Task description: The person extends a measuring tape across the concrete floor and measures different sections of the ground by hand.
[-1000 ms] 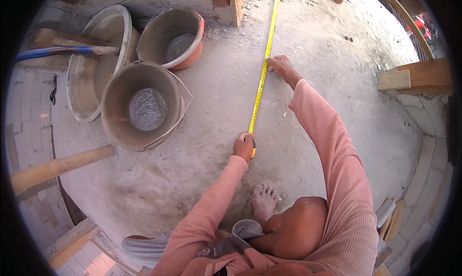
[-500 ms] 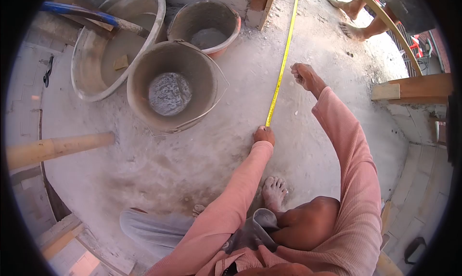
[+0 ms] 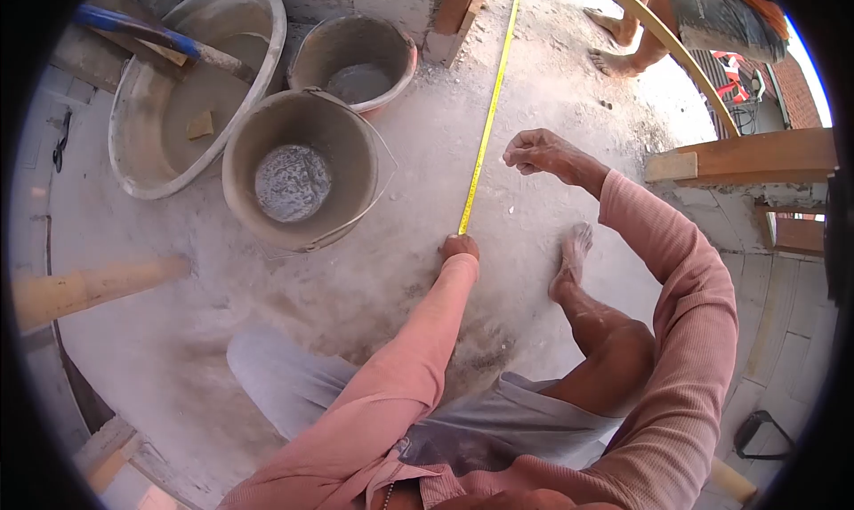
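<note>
My left hand (image 3: pixel 460 246) is closed at the near end of a yellow tape measure (image 3: pixel 489 114), whose case is hidden under the hand. The blade stretches away over the dusty floor, past the top edge of the view. To the right of the blade, my right hand (image 3: pixel 541 152) is raised, apart from the tape, with its fingers curled together; whether something small is between them cannot be made out.
Left of the tape are a bucket with a wire handle (image 3: pixel 345 176), another bucket (image 3: pixel 405 72) and a large oval tub (image 3: pixel 122 145). A bamboo pole (image 3: pixel 107 287) juts in from the left. Another person's legs (image 3: pixel 654 43) are at the top right, near a wooden beam (image 3: pixel 756 158).
My right hand has left the tape and lifted, its arm more bent. My right foot has shifted forward and right. The other person's legs have come into view.
</note>
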The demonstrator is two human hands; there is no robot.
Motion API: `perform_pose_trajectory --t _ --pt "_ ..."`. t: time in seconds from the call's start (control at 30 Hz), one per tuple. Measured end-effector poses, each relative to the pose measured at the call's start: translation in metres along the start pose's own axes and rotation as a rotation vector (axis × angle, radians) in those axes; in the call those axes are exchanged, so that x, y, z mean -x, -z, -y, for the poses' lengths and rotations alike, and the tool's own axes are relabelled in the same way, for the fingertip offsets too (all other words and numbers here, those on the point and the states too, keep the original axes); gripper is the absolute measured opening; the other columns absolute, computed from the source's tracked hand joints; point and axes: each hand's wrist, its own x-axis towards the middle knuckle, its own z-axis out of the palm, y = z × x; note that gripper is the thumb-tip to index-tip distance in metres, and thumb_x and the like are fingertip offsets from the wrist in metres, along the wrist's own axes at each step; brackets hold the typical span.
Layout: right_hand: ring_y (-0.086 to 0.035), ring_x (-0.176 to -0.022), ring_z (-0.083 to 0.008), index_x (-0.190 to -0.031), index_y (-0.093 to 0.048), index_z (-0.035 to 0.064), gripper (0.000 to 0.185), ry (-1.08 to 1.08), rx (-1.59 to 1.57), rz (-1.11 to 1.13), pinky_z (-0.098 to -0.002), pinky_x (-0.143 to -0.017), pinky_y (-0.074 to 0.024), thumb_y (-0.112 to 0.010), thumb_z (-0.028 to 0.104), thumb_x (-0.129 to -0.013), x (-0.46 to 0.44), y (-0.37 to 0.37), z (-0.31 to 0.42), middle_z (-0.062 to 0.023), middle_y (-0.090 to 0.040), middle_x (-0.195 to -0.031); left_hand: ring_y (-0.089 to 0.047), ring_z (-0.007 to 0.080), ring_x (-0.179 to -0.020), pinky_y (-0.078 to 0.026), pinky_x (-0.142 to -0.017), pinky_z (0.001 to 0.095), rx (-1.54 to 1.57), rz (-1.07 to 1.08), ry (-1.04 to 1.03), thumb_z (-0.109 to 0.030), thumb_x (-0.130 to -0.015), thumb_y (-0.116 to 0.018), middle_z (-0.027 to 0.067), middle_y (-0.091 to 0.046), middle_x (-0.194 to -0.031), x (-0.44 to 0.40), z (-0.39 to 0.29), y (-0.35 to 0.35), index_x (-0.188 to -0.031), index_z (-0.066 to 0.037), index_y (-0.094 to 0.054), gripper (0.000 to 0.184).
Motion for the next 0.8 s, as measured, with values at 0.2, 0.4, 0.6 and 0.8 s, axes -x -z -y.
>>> perform_pose_trajectory --t 0.2,0.4,0.6,0.8 --pt "-0.062 -0.083 -0.0129 -0.1 -0.068 0.0008 0.022 0.165 -0.25 0.016 -0.0254 -0.077 -0.052 -0.07 0.016 -0.084 -0.13 0.049 -0.085 -0.0026 -0.065 -0.088 -0.068 0.0281 -0.093 -0.052 -0.079 0.0375 0.922 -0.164 0.409 -0.028 -0.094 -0.051 0.0182 -0.07 -0.095 0.001 0.008 -0.021 -0.099 0.0 -0.068 0.034" --pt "-0.066 -0.084 -0.0157 -0.102 -0.067 0.0011 0.024 0.217 -0.134 0.062 -0.0283 -0.08 -0.0543 -0.066 0.02 -0.088 -0.212 0.143 -0.096 -0.0059 -0.067 -0.09 -0.055 0.0124 -0.068 -0.045 -0.063 0.0302 1.041 -0.115 0.468 -0.027 -0.089 -0.061 0.0032 -0.061 -0.075 0.011 0.02 -0.015 -0.093 0.0 -0.068 0.028" --pt "-0.067 -0.096 -0.0263 -0.105 -0.065 0.0021 0.034 0.353 0.204 -0.24 -0.0372 -0.086 -0.0515 -0.061 0.03 -0.086 -0.27 0.233 -0.114 -0.0153 -0.069 -0.1 -0.049 0.0081 -0.063 -0.042 -0.058 0.0271 1.067 -0.078 0.588 -0.026 -0.089 -0.063 -0.0008 -0.058 -0.072 0.012 0.021 -0.012 -0.086 -0.003 -0.068 0.023" --pt "-0.066 -0.101 -0.0323 -0.112 -0.064 0.0037 0.032 0.481 0.264 -0.393 -0.0411 -0.09 -0.0502 -0.058 0.027 -0.09 -0.313 0.292 -0.126 -0.0189 -0.069 -0.106 -0.05 0.0094 -0.063 -0.042 -0.06 0.0292 0.975 -0.201 0.617 -0.03 -0.09 -0.062 -0.0011 -0.057 -0.065 0.019 -0.002 -0.004 -0.081 -0.004 -0.068 0.028"
